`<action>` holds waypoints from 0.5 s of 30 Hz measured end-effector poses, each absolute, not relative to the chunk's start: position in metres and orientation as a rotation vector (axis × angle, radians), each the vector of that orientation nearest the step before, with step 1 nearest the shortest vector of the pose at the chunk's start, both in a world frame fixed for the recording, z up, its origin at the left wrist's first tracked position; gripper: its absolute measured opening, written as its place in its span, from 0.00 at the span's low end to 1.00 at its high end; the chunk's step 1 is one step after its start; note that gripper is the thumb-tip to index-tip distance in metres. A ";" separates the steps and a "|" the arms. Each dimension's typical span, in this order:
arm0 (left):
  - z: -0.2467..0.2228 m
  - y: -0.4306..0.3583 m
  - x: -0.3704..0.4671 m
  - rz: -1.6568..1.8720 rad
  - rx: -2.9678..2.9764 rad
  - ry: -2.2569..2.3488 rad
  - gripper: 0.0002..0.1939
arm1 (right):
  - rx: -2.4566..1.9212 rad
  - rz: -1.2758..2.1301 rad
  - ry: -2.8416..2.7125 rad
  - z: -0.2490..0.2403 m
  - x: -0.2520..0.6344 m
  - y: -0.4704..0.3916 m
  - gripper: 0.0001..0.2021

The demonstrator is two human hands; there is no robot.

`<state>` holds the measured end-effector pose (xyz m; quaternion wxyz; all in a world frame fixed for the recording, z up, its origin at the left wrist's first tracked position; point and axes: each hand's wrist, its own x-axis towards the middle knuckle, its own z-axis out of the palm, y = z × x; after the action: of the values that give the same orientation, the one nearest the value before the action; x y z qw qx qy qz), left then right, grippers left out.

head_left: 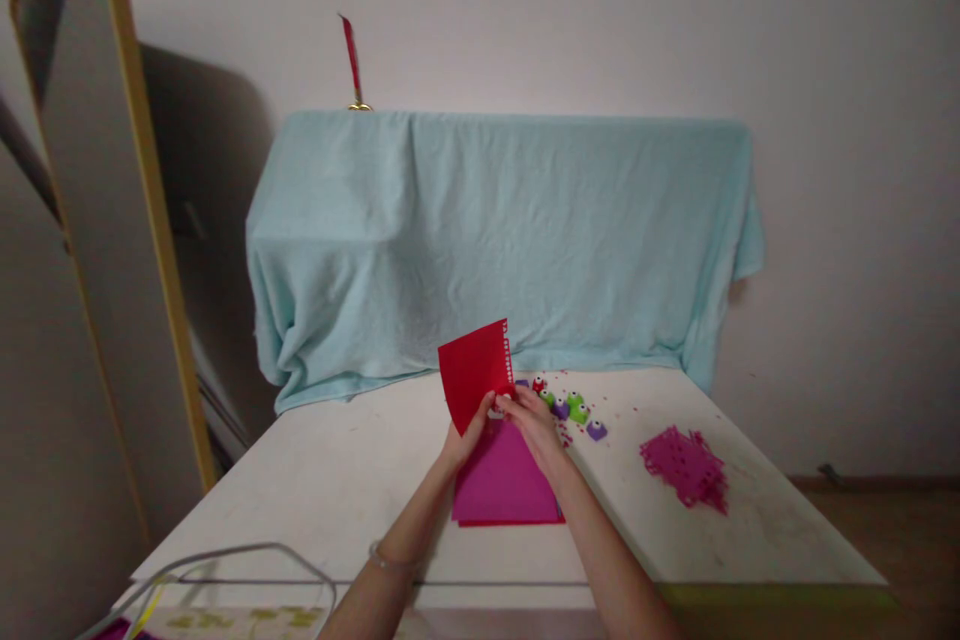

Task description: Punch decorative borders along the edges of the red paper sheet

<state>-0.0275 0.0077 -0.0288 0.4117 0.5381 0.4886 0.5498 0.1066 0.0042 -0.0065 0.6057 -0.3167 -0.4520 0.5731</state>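
A red paper sheet (pixel 474 370) is held up, tilted, with a row of small punched holes along its right edge. My left hand (pixel 469 435) is closed on its lower edge, thumb on top. My right hand (pixel 531 417) is closed at the sheet's lower right corner, around a small craft punch (pixel 505 400) that the fingers mostly hide. Below both hands lies a stack of magenta paper (pixel 504 480), with a red edge showing underneath. Just beyond my right hand, several small craft punches (pixel 577 410) in green, purple and red stand on the table.
Tiny paper bits are scattered around the punches on the white table (pixel 337 480). A pile of punched magenta paper strips (pixel 684 465) lies to the right. A pale blue cloth (pixel 495 240) drapes over something at the back. At the left stands a gold-framed mirror (pixel 142 150).
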 end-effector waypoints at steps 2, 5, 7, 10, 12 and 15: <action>-0.028 0.006 -0.028 1.395 1.361 1.236 0.26 | -0.740 1.320 -1.068 -0.006 0.107 0.004 0.17; -0.027 0.005 -0.028 1.410 1.369 1.230 0.26 | -0.753 1.300 -1.088 -0.006 0.108 0.003 0.17; -0.026 0.004 -0.028 1.413 1.365 1.217 0.26 | -0.760 1.287 -1.088 -0.007 0.108 0.004 0.17; -0.025 0.004 -0.028 1.399 1.370 1.204 0.26 | -0.776 1.274 -1.072 -0.007 0.108 0.005 0.18; -0.024 0.004 -0.028 1.388 1.376 1.214 0.27 | -0.777 1.278 -1.071 -0.007 0.108 0.005 0.18; -0.024 0.004 -0.027 1.377 1.371 1.227 0.27 | -0.771 1.288 -1.071 -0.006 0.108 0.003 0.17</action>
<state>-0.0270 0.0040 -0.0236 0.4094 0.5442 0.4871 0.5468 0.1076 0.0035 -0.0056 0.6042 -0.3332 -0.4629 0.5564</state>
